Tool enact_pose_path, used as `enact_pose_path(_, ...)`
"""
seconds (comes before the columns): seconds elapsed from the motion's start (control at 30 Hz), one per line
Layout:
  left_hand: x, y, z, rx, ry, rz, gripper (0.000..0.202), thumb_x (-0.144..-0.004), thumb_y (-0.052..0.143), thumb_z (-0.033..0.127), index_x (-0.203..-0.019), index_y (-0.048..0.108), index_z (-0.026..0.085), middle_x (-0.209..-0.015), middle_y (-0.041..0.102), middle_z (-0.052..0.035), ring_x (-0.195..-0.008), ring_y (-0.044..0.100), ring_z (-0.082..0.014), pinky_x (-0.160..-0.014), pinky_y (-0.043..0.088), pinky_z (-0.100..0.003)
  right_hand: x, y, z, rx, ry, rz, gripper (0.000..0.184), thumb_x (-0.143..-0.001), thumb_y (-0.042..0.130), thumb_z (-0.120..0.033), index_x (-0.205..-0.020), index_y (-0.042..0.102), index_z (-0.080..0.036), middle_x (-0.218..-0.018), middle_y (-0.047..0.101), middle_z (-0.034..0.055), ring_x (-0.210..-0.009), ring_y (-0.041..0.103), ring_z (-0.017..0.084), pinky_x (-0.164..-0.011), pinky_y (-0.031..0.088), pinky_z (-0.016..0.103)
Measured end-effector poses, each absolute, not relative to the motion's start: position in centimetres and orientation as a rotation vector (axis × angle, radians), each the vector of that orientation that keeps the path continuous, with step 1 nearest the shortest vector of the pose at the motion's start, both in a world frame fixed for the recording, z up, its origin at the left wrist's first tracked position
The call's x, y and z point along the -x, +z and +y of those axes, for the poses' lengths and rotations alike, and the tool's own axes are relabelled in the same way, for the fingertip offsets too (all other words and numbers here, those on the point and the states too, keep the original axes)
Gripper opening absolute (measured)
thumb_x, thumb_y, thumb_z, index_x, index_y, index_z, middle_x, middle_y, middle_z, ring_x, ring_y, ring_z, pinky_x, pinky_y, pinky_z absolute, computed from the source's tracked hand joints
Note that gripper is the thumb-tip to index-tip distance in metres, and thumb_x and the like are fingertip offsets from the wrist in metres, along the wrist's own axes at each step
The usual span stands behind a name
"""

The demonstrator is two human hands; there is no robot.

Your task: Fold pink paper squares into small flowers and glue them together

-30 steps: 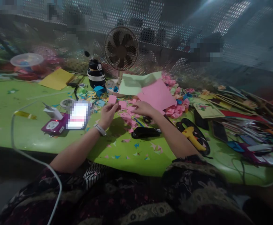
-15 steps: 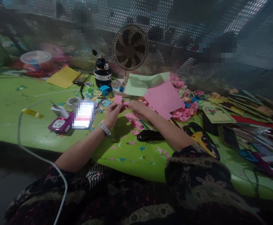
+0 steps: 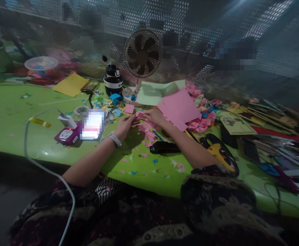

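Note:
My left hand [image 3: 125, 125], with a pale watch on its wrist, has its fingers closed at the near left edge of a small piece of pink paper [image 3: 140, 115]. My right hand [image 3: 154, 118] grips the same piece from the other side, its fingers pointing left. Just beyond my left hand a pink paper square [image 3: 129, 109] lies on the scraps. Below my right hand are loose pink paper pieces [image 3: 147, 131]. Large pink [image 3: 181, 106] and light green [image 3: 150, 94] sheets lie beyond my right wrist. Fingertip detail is blurred.
A lit phone [image 3: 93, 124] leans by a purple power strip [image 3: 66, 135] with a charger and white cable. A black bottle [image 3: 112, 82] and a fan [image 3: 142, 54] stand behind. Right of my forearm lie a black-and-yellow tool [image 3: 219, 153] and pink paper flowers [image 3: 203, 124].
My left hand has shifted slightly right and away from the pink square, and its fingers point more towards my right hand. The pink piece between my hands shows more now. The view has tilted slightly.

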State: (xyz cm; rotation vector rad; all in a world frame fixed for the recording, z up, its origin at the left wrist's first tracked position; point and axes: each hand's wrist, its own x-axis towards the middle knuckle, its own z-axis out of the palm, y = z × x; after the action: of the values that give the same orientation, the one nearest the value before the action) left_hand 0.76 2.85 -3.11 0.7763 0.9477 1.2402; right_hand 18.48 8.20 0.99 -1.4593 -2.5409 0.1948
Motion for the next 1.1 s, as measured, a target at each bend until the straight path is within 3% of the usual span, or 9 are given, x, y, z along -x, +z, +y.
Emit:
enact_pose_path(0.1,-1.1,-3.2,2.6,-0.749,1.148,0.881,0.019,-0.074,0.084,0.025,-0.085,0.071,0.015,-0.088,0.076,-0.0103,-0.074,0.074,-0.0161,-0.077,0.063,-0.031,-18.5,0.9,6.0,1.371,0.168,-2.431,0.030,-0.099,0.052,-0.026,-0.114,0.076,-0.018,-0.119,0.075,0.0107,-0.114,0.067,0.024,-0.098,0.048,0.035)
enact_pose_path(0.27,-1.5,-2.9,1.5,-0.817,1.151,0.664,0.034,-0.064,0.092,0.031,-0.089,0.073,0.017,-0.099,0.076,-0.0051,-0.087,0.073,-0.0144,-0.087,0.061,-0.030,-18.8,0.5,2.4,1.158,0.194,-2.275,0.024,-0.094,0.054,-0.018,-0.105,0.076,-0.019,-0.123,0.073,0.0104,-0.120,0.064,0.024,-0.107,0.047,0.040)
enact_pose_path(0.37,-1.8,-2.5,0.8,-0.837,1.173,0.607,0.041,-0.058,0.095,0.035,-0.086,0.073,0.015,-0.093,0.076,-0.0028,-0.085,0.073,-0.0147,-0.092,0.059,-0.034,-19.5,0.5,1.0,1.122,0.247,-2.102,0.024,-0.094,0.058,-0.032,-0.111,0.071,-0.019,-0.123,0.071,0.0126,-0.120,0.063,0.026,-0.106,0.049,0.044)
enact_pose_path(0.53,-2.3,-2.4,0.3,-0.860,1.186,0.589,0.044,-0.058,0.094,0.042,-0.085,0.072,0.015,-0.089,0.076,-0.0032,-0.081,0.073,-0.0148,-0.089,0.060,-0.032,-19.8,0.5,-0.8,1.135,0.514,-1.891,0.052,-0.089,0.063,-0.055,-0.128,0.059,-0.020,-0.128,0.066,0.0142,-0.111,0.067,0.025,-0.097,0.055,0.041)
enact_pose_path(0.8,-2.3,-2.6,0.4,-1.034,1.314,0.598,0.048,-0.070,0.088,0.041,-0.109,0.068,0.020,-0.087,0.073,0.0013,-0.088,0.070,-0.0130,-0.091,0.054,-0.029,-19.6,1.0,-2.1,1.276,0.578,-1.738,0.046,-0.081,0.069,-0.064,-0.095,0.062,-0.020,-0.090,0.070,0.0054,-0.078,0.064,0.018,-0.074,0.054,0.032)
enact_pose_path(0.97,-2.6,-2.3,-0.1,-1.111,1.295,0.577,0.046,-0.070,0.088,0.044,-0.104,0.070,0.019,-0.092,0.075,-0.0022,-0.089,0.070,-0.0155,-0.087,0.054,-0.030,-19.7,1.3,-2.2,1.227,0.673,-1.823,0.036,-0.087,0.063,-0.055,-0.083,0.063,-0.019,-0.075,0.065,0.0017,-0.066,0.056,0.015,-0.063,0.046,0.028)
enact_pose_path(1.1,-2.5,-2.1,-0.3,-1.049,1.317,0.609,0.053,-0.066,0.090,0.042,-0.108,0.068,0.019,-0.089,0.077,-0.0029,-0.084,0.072,-0.0164,-0.083,0.055,-0.032,-19.8,1.2,-2.4,1.231,0.506,-1.883,0.028,-0.087,0.064,-0.047,-0.081,0.066,-0.019,-0.074,0.066,0.0027,-0.067,0.057,0.016,-0.065,0.046,0.029)
